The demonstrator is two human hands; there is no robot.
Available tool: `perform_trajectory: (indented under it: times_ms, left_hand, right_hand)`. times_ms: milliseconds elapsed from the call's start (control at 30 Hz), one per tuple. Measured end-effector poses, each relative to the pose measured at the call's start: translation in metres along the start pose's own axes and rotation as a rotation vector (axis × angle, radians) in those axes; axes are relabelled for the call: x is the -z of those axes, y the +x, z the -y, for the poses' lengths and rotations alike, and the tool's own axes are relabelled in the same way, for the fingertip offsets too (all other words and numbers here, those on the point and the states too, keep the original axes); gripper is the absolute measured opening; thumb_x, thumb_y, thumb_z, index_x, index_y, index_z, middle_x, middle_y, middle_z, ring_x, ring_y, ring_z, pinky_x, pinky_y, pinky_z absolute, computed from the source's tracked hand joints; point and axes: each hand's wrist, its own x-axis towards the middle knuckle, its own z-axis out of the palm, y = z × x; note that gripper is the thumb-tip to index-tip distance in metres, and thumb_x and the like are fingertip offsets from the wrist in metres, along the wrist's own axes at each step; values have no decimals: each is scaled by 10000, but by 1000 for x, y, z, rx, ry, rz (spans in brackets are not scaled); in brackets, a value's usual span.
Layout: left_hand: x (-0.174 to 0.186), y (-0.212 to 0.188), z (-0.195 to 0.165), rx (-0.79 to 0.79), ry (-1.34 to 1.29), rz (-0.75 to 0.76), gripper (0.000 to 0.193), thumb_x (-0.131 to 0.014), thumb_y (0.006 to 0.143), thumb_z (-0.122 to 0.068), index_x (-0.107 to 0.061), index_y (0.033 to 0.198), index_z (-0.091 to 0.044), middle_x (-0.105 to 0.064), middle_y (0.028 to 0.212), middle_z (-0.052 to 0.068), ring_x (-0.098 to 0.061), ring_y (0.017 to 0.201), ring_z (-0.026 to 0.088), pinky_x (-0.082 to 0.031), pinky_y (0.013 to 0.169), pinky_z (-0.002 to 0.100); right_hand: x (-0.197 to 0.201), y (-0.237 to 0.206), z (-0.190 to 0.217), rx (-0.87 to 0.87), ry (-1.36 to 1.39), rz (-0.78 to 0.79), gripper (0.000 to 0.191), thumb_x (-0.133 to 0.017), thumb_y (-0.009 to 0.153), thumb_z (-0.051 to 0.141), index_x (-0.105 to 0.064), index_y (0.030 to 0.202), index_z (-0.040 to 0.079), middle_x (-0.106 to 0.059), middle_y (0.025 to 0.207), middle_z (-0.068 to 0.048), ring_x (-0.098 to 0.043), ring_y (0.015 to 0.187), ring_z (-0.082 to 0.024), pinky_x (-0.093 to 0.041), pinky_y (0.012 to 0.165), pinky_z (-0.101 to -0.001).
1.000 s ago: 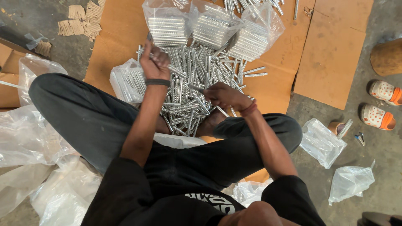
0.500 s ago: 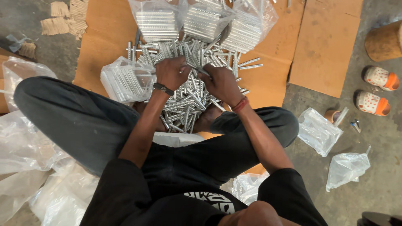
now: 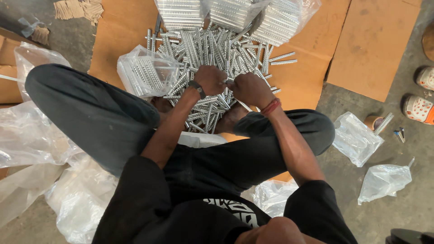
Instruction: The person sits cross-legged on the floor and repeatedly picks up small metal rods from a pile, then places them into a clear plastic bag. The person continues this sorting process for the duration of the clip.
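Note:
I sit cross-legged on the floor over a loose pile of metal ridged rods [image 3: 212,49] lying on brown cardboard [image 3: 122,31]. My left hand [image 3: 210,80] and my right hand [image 3: 249,88] are side by side over the near part of the pile, both closed around a small bunch of the rods. A dark band sits on my left wrist, a red one on my right. A clear bag of packed rods [image 3: 147,72] lies just left of my left hand.
Three filled clear bags [image 3: 230,16] line the far edge of the pile. Empty plastic bags [image 3: 27,135] lie at my left, more bags [image 3: 355,138] at my right. Another cardboard sheet [image 3: 375,45] and someone's patterned shoes [image 3: 418,108] are at the right.
My left hand drew back from the far side of the pile and my right hand came up from near my knee; both now meet over the rods.

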Motion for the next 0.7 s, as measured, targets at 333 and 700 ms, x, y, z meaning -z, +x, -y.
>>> perform_trajectory:
  times_ms: [333,700]
  left_hand:
    - [-23,-26,44,107,-69,299,279,-594,565,-286,-549,735,-70,-542,773,143,-511,744,299,-385,645,416]
    - [39,-83,122,1300,182,-392,216,-496,655,-164,-541,820,-34,-560,763,137,-545,745,276,-429,663,375]
  right_hand:
    - [22,-2,1,-24,-146,-160,243,-486,762,252,-544,667,36,-531,574,-185,-530,568,-354,-409,508,-437]
    - [22,1,11,6,-105,-67,314,-467,763,316,-533,647,32,-527,580,-197,-513,588,-375,-394,518,-456]
